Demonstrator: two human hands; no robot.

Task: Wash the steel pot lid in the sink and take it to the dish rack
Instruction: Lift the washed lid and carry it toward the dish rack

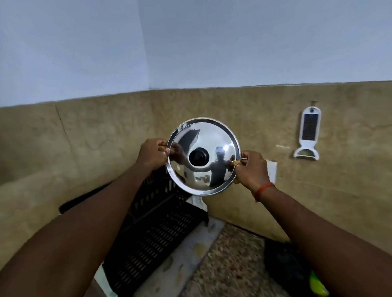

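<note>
Black dish rack [156, 230] on speckled, seemingly stone counter [224, 274]

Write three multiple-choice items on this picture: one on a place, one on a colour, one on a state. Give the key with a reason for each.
1. Where does the white grater hang?
A. On the tan wall, right of the lid
B. Inside the black rack
C. On the counter

2. What colour is the lid's knob?
A. Red
B. Black
C. White

3. How is the lid held?
A. Lying flat in the rack
B. By one hand only
C. By its rim in both hands, above the rack

Key:
A: the grater hangs on the wall.
B: the knob on the steel lid is black.
C: the left hand and right hand grip opposite edges above the dish rack.
</note>
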